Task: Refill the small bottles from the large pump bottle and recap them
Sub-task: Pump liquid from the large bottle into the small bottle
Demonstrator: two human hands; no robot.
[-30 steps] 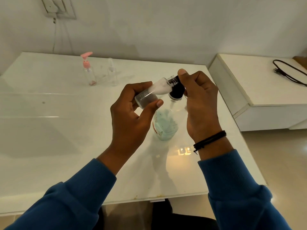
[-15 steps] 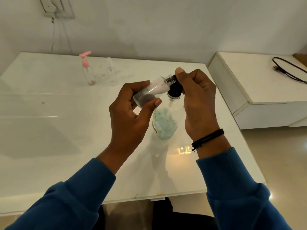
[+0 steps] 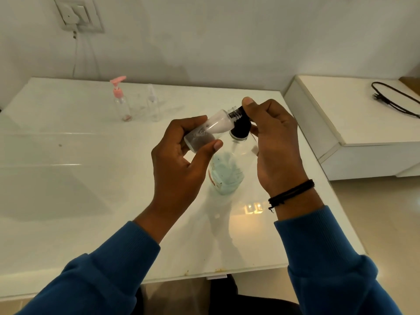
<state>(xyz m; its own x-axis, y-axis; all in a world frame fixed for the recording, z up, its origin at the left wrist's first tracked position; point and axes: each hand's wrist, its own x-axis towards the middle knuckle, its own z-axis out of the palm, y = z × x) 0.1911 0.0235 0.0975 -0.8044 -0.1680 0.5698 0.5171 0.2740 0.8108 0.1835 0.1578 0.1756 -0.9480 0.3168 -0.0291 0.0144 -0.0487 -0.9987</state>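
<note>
My left hand [image 3: 179, 160] grips a small clear bottle [image 3: 209, 129], tilted so its open threaded neck points up and right. The neck meets the black pump head [image 3: 241, 128] of the large clear bottle [image 3: 227, 171], which stands on the white table [image 3: 68, 178] with pale blue liquid at its bottom. My right hand [image 3: 275, 142] is curled over the black pump head, thumb on top by the small bottle's mouth. The pump's nozzle is hidden behind my fingers.
At the table's back stand a small clear bottle with a pink pump [image 3: 120, 101] and another small clear bottle [image 3: 152, 103]. A lower white cabinet [image 3: 354, 133] with a black cable [image 3: 395, 98] sits at the right. A wall socket [image 3: 77, 14] hangs above.
Both hands and the small bottle hold almost the same pose; the view has only shifted slightly.
</note>
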